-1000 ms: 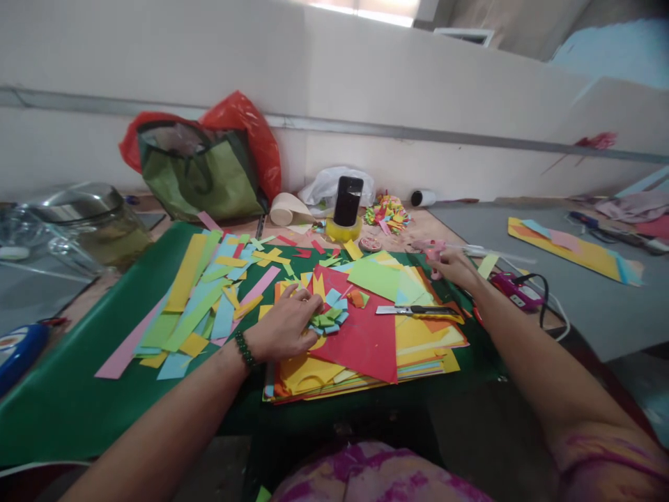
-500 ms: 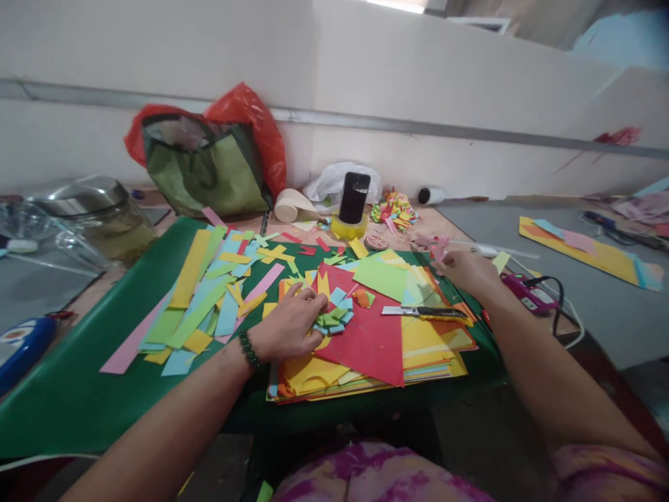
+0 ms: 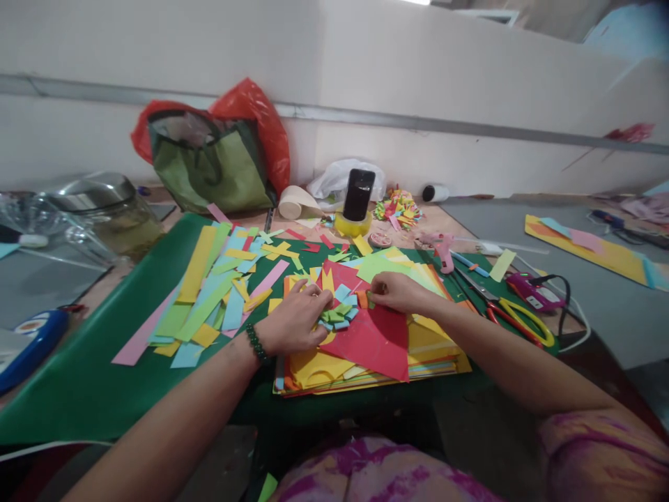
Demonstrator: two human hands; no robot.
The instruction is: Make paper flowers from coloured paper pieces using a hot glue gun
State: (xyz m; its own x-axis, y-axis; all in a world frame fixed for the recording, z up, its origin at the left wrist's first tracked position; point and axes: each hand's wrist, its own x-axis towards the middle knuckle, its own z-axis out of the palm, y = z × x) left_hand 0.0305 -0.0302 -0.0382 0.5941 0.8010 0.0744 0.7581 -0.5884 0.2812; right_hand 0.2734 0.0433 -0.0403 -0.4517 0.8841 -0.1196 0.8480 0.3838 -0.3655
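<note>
My left hand (image 3: 297,314), wearing a dark green bead bracelet, lies over a cluster of folded paper strips (image 3: 337,315) in blue, green and yellow. Its bent fingers and thumb grip the cluster's left side, partly covering it. My right hand (image 3: 400,291) pinches a small folded orange and green paper strip (image 3: 363,298) just right of the cluster. Beneath both is a red paper sheet (image 3: 384,348) on a stack of coloured paper (image 3: 439,359). The utility knife seen earlier is hidden by my right hand and forearm.
Cut paper strips (image 3: 209,300) cover the left of the green mat (image 3: 99,362). On the right lie a pink glue gun (image 3: 444,252), scissors (image 3: 502,307) and a purple power socket (image 3: 536,291). Behind stand a phone (image 3: 358,194), a finished paper-strip ball (image 3: 400,210), a bag (image 3: 214,167) and a glass jar (image 3: 112,216).
My right hand has moved left from the glue gun to the orange and green paper strip and now pinches it. The scissors have come into sight. My left hand stays at the cluster.
</note>
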